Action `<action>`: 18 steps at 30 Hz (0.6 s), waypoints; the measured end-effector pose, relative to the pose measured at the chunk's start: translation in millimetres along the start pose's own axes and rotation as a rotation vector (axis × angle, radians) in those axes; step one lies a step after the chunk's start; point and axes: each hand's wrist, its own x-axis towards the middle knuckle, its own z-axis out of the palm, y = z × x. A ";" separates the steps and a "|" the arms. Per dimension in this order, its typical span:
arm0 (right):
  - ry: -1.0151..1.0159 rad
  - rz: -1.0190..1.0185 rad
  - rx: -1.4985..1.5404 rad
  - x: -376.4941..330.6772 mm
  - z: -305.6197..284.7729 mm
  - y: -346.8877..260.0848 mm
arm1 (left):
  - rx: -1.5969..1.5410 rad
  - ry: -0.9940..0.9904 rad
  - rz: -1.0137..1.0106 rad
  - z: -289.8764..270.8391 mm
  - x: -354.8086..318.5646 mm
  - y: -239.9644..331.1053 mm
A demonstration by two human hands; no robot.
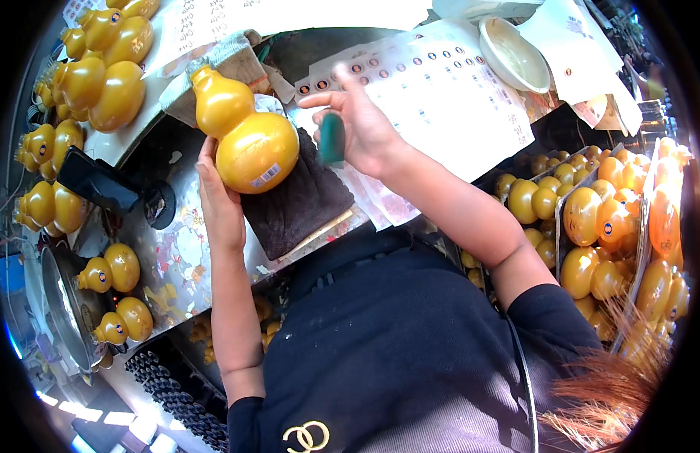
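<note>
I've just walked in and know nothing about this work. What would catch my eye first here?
First, the big glossy yellow gourd held up at the centre by the left hand, a small barcode sticker on its lower bulb. Beside it, the right hand grips a small green tool above a dark cloth. Many more yellow gourds crowd the scene: a heap at upper left and trays full at right.

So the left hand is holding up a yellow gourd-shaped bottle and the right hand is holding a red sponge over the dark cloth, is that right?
Not quite: the thing in the right hand is green, not red, and what it is cannot be told for sure. The rest stands: the left hand holds up the yellow gourd-shaped bottle, and the right hand is above the dark cloth. The head view shows this.
</note>
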 end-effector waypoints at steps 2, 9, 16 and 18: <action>-0.042 -0.045 0.295 -20.1 7.7 -4.0 | 0.091 -0.038 0.070 -2.4 -2.9 -5.7; 0.050 -0.803 -0.861 -43.7 29.0 22.5 | 0.197 -0.108 0.082 0.7 -2.5 -0.3; 0.209 -0.680 -0.804 -39.0 19.3 26.2 | 0.152 -0.134 0.006 -0.2 -0.8 3.0; 0.217 -0.668 -0.794 -36.4 14.7 26.4 | 0.133 -0.128 -0.017 0.5 -0.9 3.4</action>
